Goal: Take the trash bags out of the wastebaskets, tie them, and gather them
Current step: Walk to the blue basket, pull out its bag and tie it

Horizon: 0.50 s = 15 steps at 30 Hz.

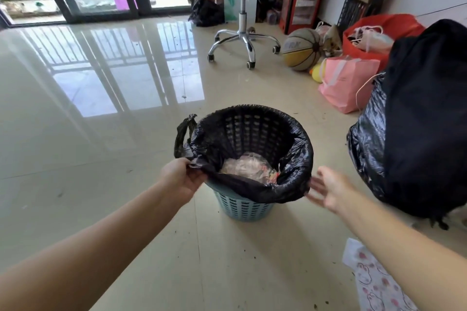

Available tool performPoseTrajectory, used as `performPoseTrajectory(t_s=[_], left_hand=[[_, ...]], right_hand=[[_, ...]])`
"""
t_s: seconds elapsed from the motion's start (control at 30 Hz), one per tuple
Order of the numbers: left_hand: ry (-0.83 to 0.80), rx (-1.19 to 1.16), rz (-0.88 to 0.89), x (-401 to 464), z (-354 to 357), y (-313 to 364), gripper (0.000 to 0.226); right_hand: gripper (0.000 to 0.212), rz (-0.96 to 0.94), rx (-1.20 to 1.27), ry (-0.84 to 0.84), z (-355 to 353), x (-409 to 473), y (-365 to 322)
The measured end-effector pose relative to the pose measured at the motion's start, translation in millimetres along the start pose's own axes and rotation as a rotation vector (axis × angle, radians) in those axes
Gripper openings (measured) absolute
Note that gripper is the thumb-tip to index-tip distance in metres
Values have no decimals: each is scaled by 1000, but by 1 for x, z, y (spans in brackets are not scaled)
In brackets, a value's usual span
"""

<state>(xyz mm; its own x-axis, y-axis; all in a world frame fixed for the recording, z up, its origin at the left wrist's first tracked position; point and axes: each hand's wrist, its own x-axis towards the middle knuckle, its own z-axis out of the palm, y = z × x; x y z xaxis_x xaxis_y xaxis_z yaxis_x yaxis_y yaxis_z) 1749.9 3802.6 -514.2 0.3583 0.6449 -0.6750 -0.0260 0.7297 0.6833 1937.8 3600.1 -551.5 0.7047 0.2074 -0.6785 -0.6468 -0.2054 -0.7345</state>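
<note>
Your left hand [180, 178] pinched the near rim of the black trash bag [293, 159] at its 8 o'clock, fingers closed on the plastic. The bag lined the blue wastebasket [243, 207], standing on the tiled floor [101, 159]; crumpled trash [246, 166] lay inside. Your right hand [328, 189] was open with fingers spread, blurred, at the rim's 4 o'clock; contact unclear.

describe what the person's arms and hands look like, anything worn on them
Both arms are bare up to where they leave the picture: no sleeves show. The left hand and right hand wear no gloves, and no rings, watch or bracelet can be seen. The right hand is blurred, so small details on its fingers cannot be told.
</note>
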Motion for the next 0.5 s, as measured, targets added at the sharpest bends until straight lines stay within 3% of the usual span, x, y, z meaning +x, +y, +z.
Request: performPoseTrajectory(t_s=[0.1,0.17,0.3,0.43,0.5], left_hand=[[-68,74,22,-16,18,-13,26],[-74,109,51,-18,20,-15,24],[-33,85,41,-7,2,-8,18],[-8,47,73,8,-8,-2,15],[-27,100,219,11,-2,-1,14]], right_hand=[[32,236,-41,-237,16,-6,34],[30,253,39,-287,22,-4,37],[34,199,208,-161,14,12,28],[34,51,-145,-219,-11,5,-8],[29,-78,-110,-214,-22,-2,-39]])
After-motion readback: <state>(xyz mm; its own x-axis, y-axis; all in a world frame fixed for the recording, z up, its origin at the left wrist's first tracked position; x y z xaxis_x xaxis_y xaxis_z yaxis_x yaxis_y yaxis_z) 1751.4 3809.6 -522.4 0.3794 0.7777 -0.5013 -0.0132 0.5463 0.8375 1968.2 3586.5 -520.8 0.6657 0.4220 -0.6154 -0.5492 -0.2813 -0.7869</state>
